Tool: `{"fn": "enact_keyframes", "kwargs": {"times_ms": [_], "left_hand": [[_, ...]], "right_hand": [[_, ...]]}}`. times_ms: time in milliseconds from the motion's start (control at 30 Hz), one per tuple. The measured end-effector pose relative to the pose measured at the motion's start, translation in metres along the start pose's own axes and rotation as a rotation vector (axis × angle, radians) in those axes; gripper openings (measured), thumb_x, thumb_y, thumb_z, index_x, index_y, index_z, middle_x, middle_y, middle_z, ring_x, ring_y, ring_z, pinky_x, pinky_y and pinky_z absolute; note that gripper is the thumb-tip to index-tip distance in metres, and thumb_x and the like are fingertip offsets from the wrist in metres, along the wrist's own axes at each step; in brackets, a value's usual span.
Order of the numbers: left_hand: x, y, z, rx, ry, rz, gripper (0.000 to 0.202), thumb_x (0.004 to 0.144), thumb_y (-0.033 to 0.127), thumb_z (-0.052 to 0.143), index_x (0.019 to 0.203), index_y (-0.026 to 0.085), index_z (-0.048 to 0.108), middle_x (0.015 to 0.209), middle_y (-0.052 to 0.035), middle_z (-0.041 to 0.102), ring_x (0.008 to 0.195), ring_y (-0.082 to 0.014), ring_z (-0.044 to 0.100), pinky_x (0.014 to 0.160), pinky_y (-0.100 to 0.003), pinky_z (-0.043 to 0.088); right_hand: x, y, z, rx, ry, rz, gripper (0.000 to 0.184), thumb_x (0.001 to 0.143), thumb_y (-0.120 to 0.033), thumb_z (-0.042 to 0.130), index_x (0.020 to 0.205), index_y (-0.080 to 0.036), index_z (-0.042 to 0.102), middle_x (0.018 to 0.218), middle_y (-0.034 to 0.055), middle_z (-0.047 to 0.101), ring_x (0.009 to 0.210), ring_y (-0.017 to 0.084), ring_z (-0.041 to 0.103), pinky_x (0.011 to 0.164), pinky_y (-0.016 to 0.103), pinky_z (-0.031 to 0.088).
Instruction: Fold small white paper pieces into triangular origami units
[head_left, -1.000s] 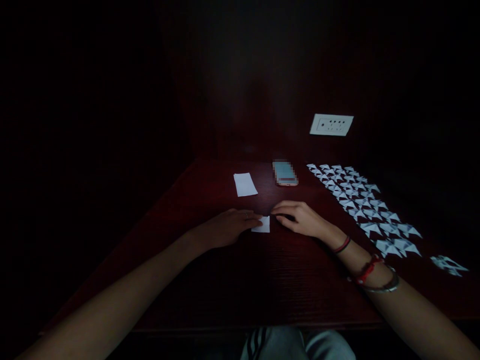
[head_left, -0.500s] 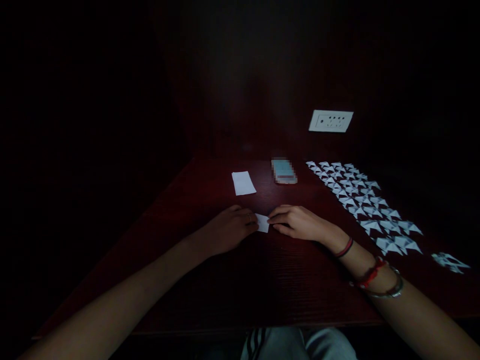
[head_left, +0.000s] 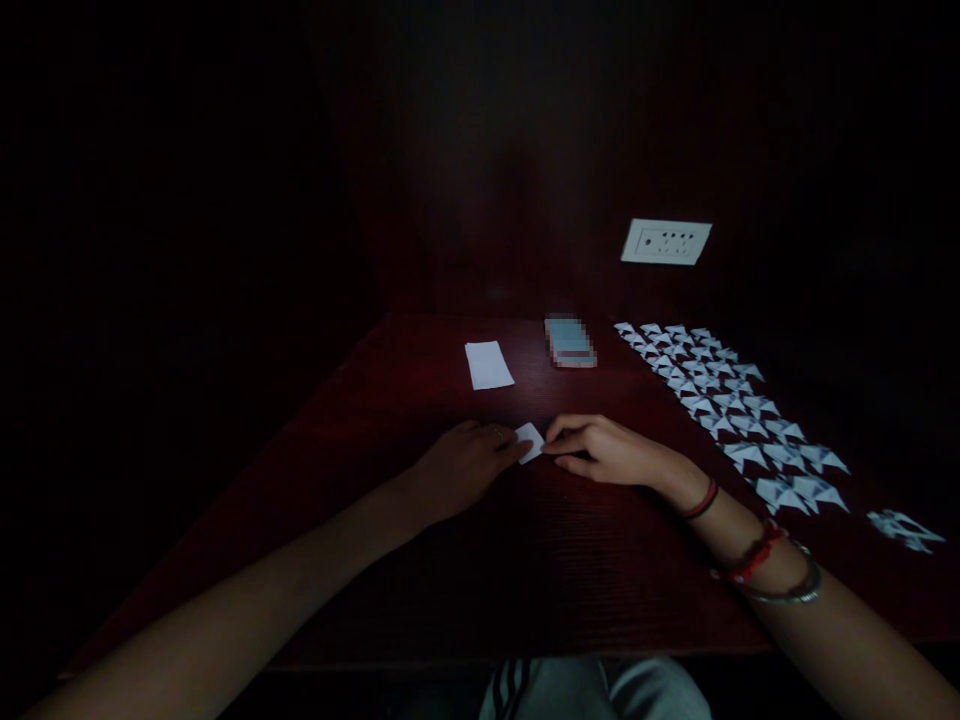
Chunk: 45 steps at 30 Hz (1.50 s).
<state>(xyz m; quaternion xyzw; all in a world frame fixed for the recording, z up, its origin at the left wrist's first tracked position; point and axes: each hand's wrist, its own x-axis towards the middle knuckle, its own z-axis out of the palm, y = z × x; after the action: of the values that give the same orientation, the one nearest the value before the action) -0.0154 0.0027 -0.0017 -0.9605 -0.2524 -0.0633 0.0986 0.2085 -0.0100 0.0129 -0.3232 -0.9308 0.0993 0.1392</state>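
A small white piece of paper [head_left: 531, 440] lies on the dark red table between my two hands. My left hand [head_left: 472, 460] covers its left side, with the fingers closed on that edge and the thumb resting on top. From the other side, the fingertips of my right hand [head_left: 589, 447] pinch the paper's right corner. Whether the paper is folded is too small to tell. Beyond the hands lies a stack of white paper sheets [head_left: 489, 365].
Several folded white paper figures [head_left: 727, 405] stand in rows on the right, with another paper piece [head_left: 905, 529] nearer the right edge. A blurred phone [head_left: 570, 342] lies at the back. On the wall is a white socket plate [head_left: 666, 242]. The table's front edge runs above my lap.
The small paper has turned so that a corner points up and away. My left thumb has come over its lower part, and my right hand has shifted slightly right.
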Motion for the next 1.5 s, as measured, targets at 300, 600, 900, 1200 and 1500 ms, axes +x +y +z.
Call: {"fn": "enact_keyframes", "kwargs": {"times_ms": [300, 600, 900, 1200, 1500], "left_hand": [[0.0, -0.006, 0.002, -0.08, -0.035, 0.02, 0.044, 0.079, 0.007, 0.038, 0.118, 0.026, 0.037, 0.124, -0.0041, 0.038, 0.111, -0.0187, 0.036, 0.085, -0.033, 0.031], [0.004, -0.006, 0.0, -0.108, -0.077, 0.052, 0.052, 0.079, 0.007, 0.038, 0.121, 0.035, 0.029, 0.128, -0.0016, 0.033, 0.118, -0.0222, 0.025, 0.087, -0.038, 0.03], [0.005, -0.006, 0.0, -0.15, -0.081, 0.048, 0.052, 0.079, 0.007, 0.04, 0.121, 0.035, 0.03, 0.129, -0.0008, 0.03, 0.119, -0.0232, 0.022, 0.09, -0.041, 0.028], [0.003, -0.016, -0.005, -0.212, -0.148, 0.08, 0.06, 0.073, 0.0, 0.04, 0.121, 0.034, 0.029, 0.133, 0.0021, 0.022, 0.122, -0.0234, 0.013, 0.093, -0.043, 0.023], [0.004, -0.018, 0.003, -0.183, -0.108, 0.067, 0.066, 0.071, -0.002, 0.037, 0.126, 0.031, 0.019, 0.131, 0.0035, 0.026, 0.122, -0.0207, 0.014, 0.095, -0.038, 0.022]], "right_hand": [[0.009, 0.014, 0.011, 0.277, 0.258, 0.243, 0.023, 0.077, -0.022, 0.047, 0.096, -0.018, 0.059, 0.094, 0.0054, 0.054, 0.079, 0.011, 0.052, 0.068, 0.026, 0.044], [0.018, 0.018, 0.018, 0.157, 0.247, 0.302, 0.022, 0.071, -0.021, 0.054, 0.091, -0.017, 0.061, 0.086, 0.0047, 0.054, 0.075, 0.012, 0.051, 0.07, 0.027, 0.042], [0.018, 0.018, 0.019, 0.231, 0.276, 0.324, 0.01, 0.07, -0.022, 0.054, 0.075, -0.015, 0.058, 0.075, 0.0016, 0.055, 0.059, 0.007, 0.048, 0.056, 0.021, 0.038], [0.007, 0.015, 0.006, 0.201, 0.17, 0.073, 0.013, 0.077, -0.022, 0.047, 0.076, -0.014, 0.058, 0.071, 0.0007, 0.058, 0.063, 0.008, 0.05, 0.06, 0.021, 0.037], [0.006, 0.016, 0.004, 0.077, 0.093, -0.05, 0.017, 0.08, -0.02, 0.043, 0.081, -0.015, 0.059, 0.082, 0.004, 0.059, 0.078, 0.012, 0.053, 0.073, 0.026, 0.039]]}}
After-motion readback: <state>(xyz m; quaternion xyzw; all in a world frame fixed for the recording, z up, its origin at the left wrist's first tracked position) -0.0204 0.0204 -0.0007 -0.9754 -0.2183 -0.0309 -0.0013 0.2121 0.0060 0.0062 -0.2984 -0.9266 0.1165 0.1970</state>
